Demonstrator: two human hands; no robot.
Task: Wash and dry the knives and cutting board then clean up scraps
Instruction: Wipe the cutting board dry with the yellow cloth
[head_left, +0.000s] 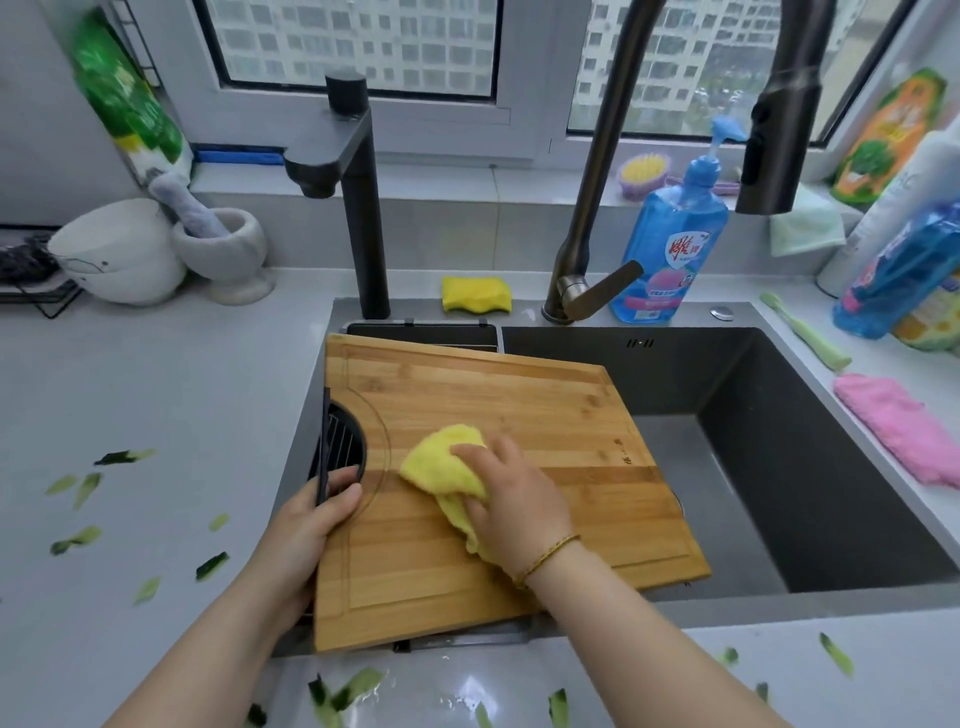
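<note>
A bamboo cutting board (519, 410) lies across the left part of the dark sink (779, 467), its near end over the front rim. My left hand (317, 514) grips the board's left edge beside its round cut-out. A yellow cloth (441, 465) lies bunched on the board's middle, and my right hand (509, 499) presses on it with fingers spread. Green vegetable scraps (78, 538) are scattered on the grey counter at the left and along the front edge. No knife is in view.
Two dark faucets (358, 208) rise behind the sink. A yellow sponge (475, 294) and blue dish soap bottle (670, 244) stand at the back. A pink cloth (898, 426) lies right of the sink. White bowls (119, 254) and a mortar (228, 254) sit back left.
</note>
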